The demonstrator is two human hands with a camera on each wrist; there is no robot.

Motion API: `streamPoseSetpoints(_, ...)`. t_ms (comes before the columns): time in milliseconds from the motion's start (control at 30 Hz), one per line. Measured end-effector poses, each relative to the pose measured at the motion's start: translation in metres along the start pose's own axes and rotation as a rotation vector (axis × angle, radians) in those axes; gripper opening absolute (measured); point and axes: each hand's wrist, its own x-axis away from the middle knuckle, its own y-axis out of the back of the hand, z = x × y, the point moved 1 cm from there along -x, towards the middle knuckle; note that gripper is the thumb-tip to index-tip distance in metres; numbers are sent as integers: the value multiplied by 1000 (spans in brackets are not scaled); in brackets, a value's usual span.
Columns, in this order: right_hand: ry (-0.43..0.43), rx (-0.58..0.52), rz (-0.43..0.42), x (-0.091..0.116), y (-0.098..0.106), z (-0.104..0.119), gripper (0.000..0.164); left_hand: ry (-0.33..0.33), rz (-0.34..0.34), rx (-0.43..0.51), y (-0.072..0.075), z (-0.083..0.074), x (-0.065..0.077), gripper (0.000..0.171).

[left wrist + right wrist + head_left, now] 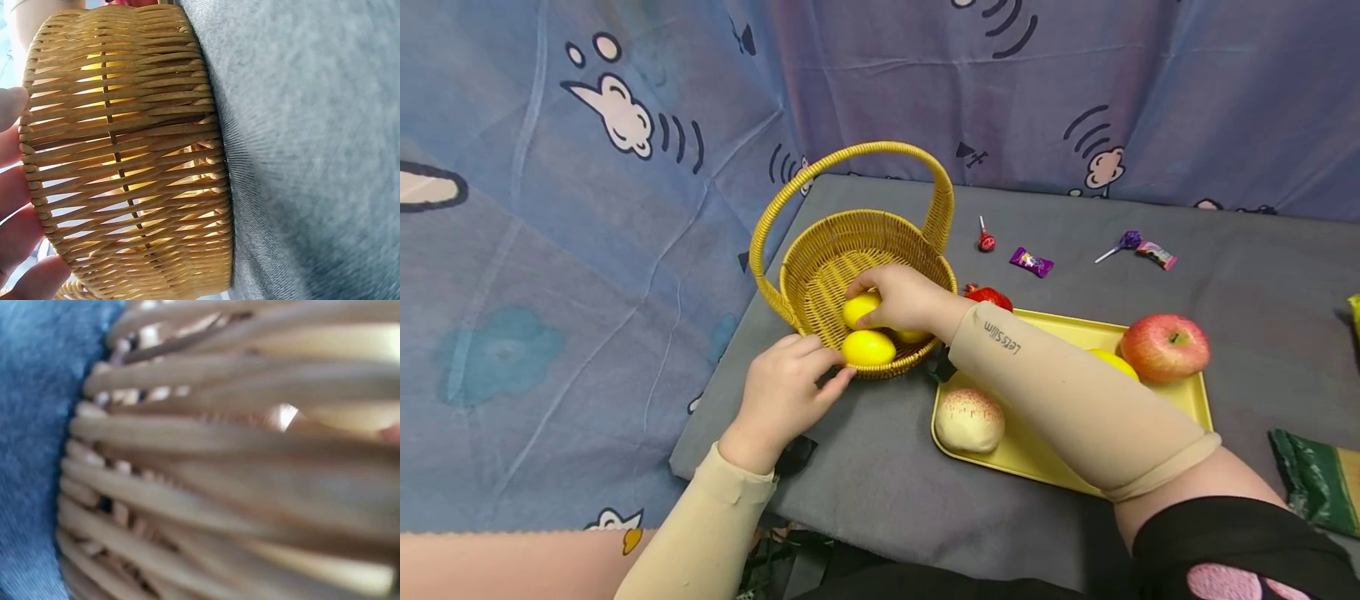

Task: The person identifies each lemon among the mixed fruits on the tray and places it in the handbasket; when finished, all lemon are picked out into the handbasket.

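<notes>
A woven yellow basket [827, 237] with a tall arched handle stands on the grey table. Inside it, my right hand [904, 296] pinches a lemon [859, 308] between thumb and fingers. Just in front of that one lies a second lemon [868, 348], against the near wall. A third lemon [913, 336] shows partly beneath the right hand. My left hand [782, 392] holds the basket's near left rim; in the left wrist view its fingers [22, 231] lie along that rim. Only blurred weave of the basket [187, 437] and some yellow behind it fill the right wrist view.
Right of the basket, under my right forearm, is a yellow tray [1015, 454] with a bun [970, 421], an apple [1165, 347] and a partly hidden yellow fruit [1112, 362]. Lollipops [986, 241] and wrapped candies [1032, 262] lie behind. A green packet [1318, 479] sits far right.
</notes>
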Motion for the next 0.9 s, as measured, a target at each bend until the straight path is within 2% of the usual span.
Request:
streamPoseSetpoints(600,-11,3,47,1,0,-1,43,-3,-3,-2,0,-1,0,17)
streamPoseSetpoints(900,-22,-22,16,7,11,1,48,6,-5,1,-1,-1,0,17)
